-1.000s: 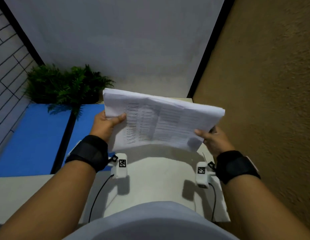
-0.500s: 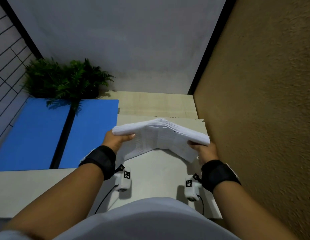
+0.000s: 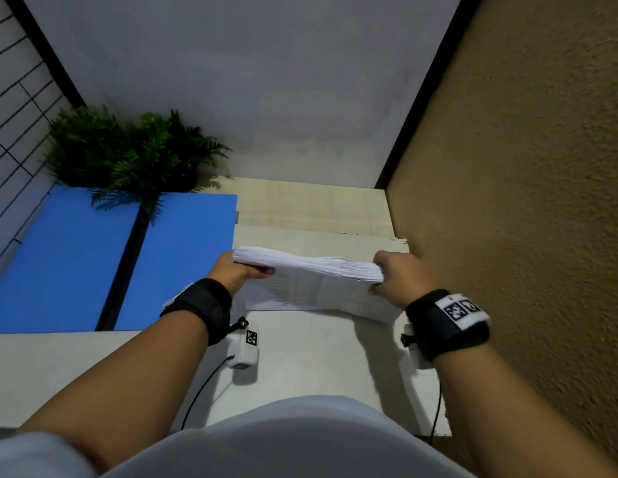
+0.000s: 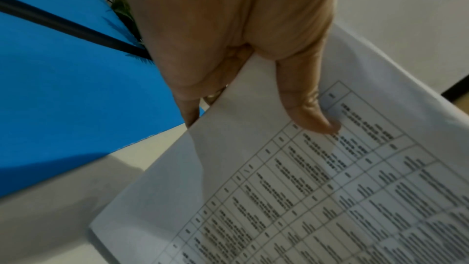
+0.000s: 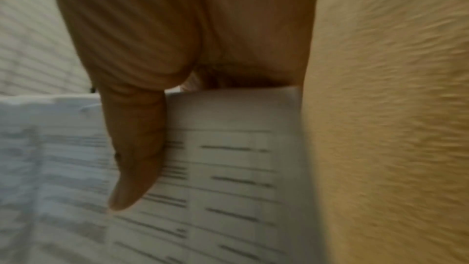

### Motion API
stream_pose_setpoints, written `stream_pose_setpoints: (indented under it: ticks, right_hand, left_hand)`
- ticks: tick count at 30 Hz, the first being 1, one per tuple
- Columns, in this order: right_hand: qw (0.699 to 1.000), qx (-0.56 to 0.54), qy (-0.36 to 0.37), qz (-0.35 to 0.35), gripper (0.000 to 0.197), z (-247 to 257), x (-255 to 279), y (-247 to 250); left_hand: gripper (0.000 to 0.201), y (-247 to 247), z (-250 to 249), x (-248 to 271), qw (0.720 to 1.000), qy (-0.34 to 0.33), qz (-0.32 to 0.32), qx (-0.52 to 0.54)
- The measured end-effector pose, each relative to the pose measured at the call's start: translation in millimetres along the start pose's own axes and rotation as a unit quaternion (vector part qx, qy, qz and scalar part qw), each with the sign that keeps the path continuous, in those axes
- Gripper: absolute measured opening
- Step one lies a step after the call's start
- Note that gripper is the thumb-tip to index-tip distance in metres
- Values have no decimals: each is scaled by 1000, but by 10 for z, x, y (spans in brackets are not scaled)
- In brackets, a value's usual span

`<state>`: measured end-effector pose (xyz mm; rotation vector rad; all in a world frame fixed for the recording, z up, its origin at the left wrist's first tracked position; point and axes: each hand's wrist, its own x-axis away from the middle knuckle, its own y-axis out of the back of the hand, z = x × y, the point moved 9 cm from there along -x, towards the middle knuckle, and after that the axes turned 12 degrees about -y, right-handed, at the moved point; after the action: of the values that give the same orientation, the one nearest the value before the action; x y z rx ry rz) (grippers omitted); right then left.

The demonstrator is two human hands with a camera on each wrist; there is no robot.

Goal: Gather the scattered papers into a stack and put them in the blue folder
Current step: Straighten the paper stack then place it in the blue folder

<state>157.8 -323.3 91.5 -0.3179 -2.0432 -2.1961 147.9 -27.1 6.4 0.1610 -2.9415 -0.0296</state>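
Head view: paper stack pinched at both short ends, left hand and right hand, long axis left-right, low over counter; open blue folder just left, nearer left hand.

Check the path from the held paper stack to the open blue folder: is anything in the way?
Nothing visible blocks it. The paper stack, held by the left hand and right hand, sits right of the blue folder; fern fronds overhang only its far edge.

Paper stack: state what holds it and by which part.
Both hands hold the paper stack: the left hand grips its left edge, the right hand its right edge, thumbs on the printed face.
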Motion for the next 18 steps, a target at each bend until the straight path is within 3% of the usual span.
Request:
stream_pose_setpoints:
  ticks: [2, 5, 7, 9, 11, 13, 15, 18]
  right_hand:
    - [998, 42, 27, 32, 37, 250, -21, -93]
    - [996, 64, 49, 35, 17, 446, -19, -48]
    - [998, 23, 37, 37, 6, 447, -57, 46]
    - [993, -99, 9, 70, 12, 410, -86, 75]
    - [952, -288, -20, 102, 12, 464, -67, 79]
    - [883, -449, -50, 129, 23, 610, -6, -15]
    - [816, -548, -80, 167, 28, 823, 60, -216]
    - [758, -610, -108, 206, 34, 1174, 113, -498]
  left_hand:
    - [36, -7, -17, -16, 1000, -4, 5, -3]
    - [29, 127, -47, -36, 1000, -19, -12, 20]
    - [24, 506, -23, -65, 995, -42, -83, 31]
    - [19, 1098, 110, -51, 982, -43, -180, -30]
    - [29, 1770, 343, 9, 956, -16, -262, -133]
    - [40, 2356, 579, 86, 918, 38, -301, -255]
    - [55, 2743, 793, 114, 883, 104, -278, -364]
    - [60, 3010, 1090, 132, 845, 193, -173, -469]
